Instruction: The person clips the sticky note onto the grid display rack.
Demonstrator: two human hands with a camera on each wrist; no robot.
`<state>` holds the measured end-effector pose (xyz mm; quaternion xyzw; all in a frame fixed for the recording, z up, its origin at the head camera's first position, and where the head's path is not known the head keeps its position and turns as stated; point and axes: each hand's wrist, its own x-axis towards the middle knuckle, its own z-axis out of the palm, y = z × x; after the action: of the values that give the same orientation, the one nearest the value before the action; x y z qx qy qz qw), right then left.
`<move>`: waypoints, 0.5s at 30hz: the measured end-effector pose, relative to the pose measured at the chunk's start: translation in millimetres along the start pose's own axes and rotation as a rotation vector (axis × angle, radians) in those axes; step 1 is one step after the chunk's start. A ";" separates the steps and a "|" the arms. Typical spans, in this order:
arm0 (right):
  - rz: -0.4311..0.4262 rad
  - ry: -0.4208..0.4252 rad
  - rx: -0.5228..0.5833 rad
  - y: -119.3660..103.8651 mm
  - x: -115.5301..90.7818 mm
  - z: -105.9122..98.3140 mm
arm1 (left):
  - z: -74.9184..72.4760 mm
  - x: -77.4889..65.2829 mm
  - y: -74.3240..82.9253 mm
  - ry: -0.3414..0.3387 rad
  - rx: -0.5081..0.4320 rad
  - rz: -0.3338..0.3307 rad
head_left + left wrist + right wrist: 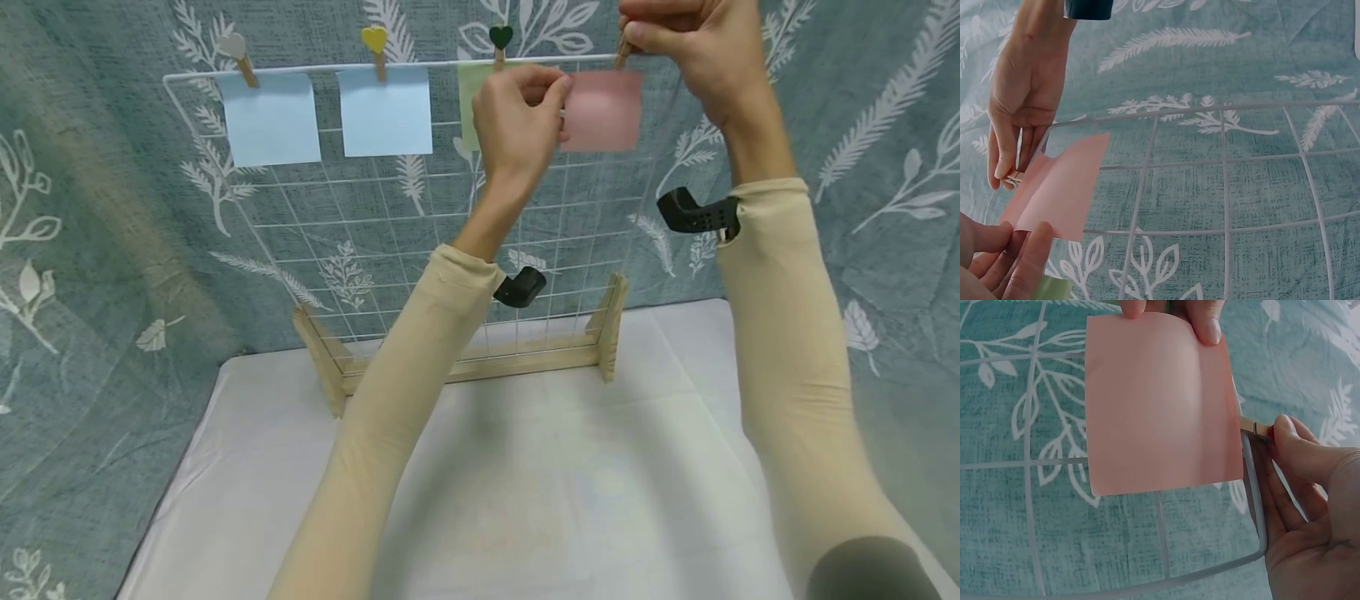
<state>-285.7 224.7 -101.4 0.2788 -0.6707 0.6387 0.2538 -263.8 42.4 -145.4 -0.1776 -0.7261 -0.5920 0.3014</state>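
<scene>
A pink paper note lies against the top bar of a white wire grid. My left hand pinches the note's left edge between thumb and fingers. At the top bar, my right hand pinches a wooden clothespin, whose tip meets the note's upper edge. Partly hidden behind my left hand is a green note, hung under a clothespin with a dark green heart. The right wrist view shows the pink note bowed slightly.
Two blue notes hang further left on the grid, under clothespins with a white heart and a yellow heart. A wooden stand holds the grid on a white-covered table. Behind hangs a leaf-patterned teal curtain.
</scene>
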 end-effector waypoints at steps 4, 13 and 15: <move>0.001 -0.006 0.025 0.4 0.3 -1.0 | 1.7 -0.1 -1.3 0.007 -0.025 0.000; 0.004 -0.028 0.021 0.0 1.4 -1.5 | 3.3 -0.2 -2.2 0.013 -0.073 -0.019; 0.002 -0.036 0.005 -0.4 1.7 -1.0 | 3.7 0.2 -1.8 0.010 -0.084 -0.022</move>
<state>-286.6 225.6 -99.9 0.2901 -0.6739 0.6356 0.2402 -265.8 45.5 -147.1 -0.1792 -0.7011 -0.6259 0.2908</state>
